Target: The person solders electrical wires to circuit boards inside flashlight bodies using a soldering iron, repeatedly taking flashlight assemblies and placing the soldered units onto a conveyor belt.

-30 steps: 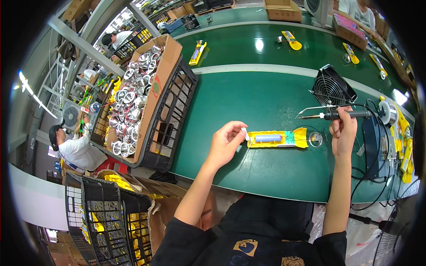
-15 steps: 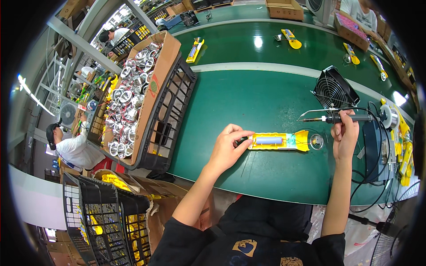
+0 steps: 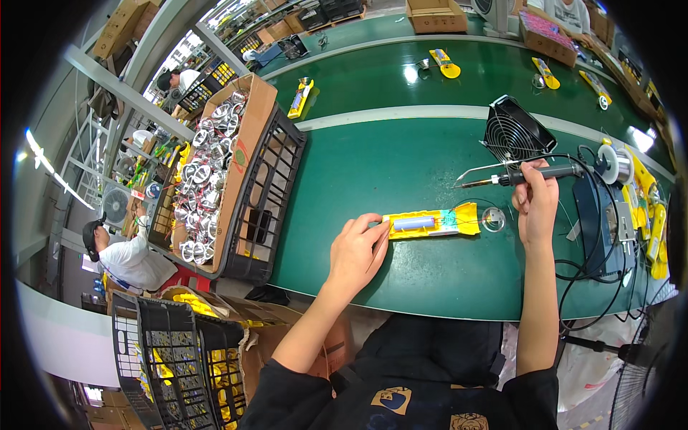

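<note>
My left hand (image 3: 356,252) has its fingers pressed together at the left end of a yellow plastic flashlight housing (image 3: 469,219), which lies on the green bench. Inside the housing sit a blue cylindrical battery (image 3: 414,223) and a small green-and-white part (image 3: 448,219). Thin wires run from its right end to a round, shiny reflector (image 3: 494,220) on the bench. My right hand (image 3: 536,208) grips a black-handled soldering iron (image 3: 562,172), its tip pointing left above the housing and apart from it. A thin metal tube runs alongside the iron's tip.
A black fan (image 3: 517,129) stands behind the iron. At right are a solder spool (image 3: 615,165), a blue soldering station (image 3: 596,229) and looping cables. A cardboard box of reflectors (image 3: 240,147) sits in a black crate at left. Yellow housings rest on the green conveyor (image 3: 373,72); other people work nearby.
The view has shifted slightly. My left fingers have closed over the housing's left end, and the small dark piece between them is now hidden. The right hand still holds the soldering iron.
</note>
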The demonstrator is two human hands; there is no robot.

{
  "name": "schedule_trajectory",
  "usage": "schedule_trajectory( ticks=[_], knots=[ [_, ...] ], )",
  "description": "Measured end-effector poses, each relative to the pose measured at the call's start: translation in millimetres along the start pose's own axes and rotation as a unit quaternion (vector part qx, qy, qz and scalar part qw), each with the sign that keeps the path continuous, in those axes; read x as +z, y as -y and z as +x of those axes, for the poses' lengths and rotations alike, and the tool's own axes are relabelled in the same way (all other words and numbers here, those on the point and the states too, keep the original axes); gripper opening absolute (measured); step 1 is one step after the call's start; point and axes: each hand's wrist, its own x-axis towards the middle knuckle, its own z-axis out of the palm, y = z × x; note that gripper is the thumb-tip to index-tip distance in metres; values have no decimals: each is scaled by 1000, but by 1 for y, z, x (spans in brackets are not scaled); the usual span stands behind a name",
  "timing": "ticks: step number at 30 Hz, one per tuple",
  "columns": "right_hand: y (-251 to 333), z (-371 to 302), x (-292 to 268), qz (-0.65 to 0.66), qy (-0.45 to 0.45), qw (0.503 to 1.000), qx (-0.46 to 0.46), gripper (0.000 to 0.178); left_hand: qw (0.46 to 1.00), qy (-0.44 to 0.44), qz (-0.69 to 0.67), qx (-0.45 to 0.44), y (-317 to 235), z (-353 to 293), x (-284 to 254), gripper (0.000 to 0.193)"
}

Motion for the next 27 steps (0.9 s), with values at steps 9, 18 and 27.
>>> schedule_trajectory(
  ticks=[9, 18, 27],
  knots=[
    [-6, 4, -7, 20, 4, 1000, 14, 11, 995, 28, -42, 82, 10, -3, -5, 27],
    [-4, 6, -9, 19, -5, 1000, 8, 12, 979, -1, -200, 50, -3, 2, -5, 12],
    [-2, 6, -6, -11, -22, 1000, 6, 11, 955, 71, -216, 190, -13, 49, 10, 14]
  ],
)
